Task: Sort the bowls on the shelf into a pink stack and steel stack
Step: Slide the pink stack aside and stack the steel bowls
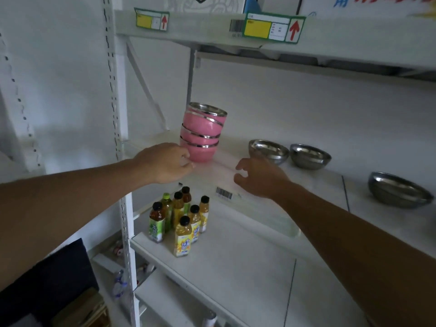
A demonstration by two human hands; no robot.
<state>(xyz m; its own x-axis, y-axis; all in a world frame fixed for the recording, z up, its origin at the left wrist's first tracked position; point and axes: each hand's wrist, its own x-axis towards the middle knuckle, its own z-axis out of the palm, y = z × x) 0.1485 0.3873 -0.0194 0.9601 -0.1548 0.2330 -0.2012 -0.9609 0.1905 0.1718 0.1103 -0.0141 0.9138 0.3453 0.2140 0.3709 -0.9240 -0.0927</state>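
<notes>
A stack of three pink bowls [202, 132] with steel rims stands on the middle shelf [306, 185], its top bowl tilted. My left hand [165, 161] is beside the lowest pink bowl, fingertips touching or nearly touching its left side, holding nothing. My right hand [259, 177] hovers open over the shelf's front edge, fingers curled and apart, just in front of a steel bowl [268, 151]. A second steel bowl [309, 156] sits to the right of it. A third steel bowl [398, 190] rests tilted at the far right.
Several drink bottles [181, 220] stand on the lower shelf [236, 267] beneath my hands. An upper shelf [212, 29] with yellow price labels hangs overhead. A perforated white upright [115, 114] borders the shelf on the left. Dark objects lie at the bottom left.
</notes>
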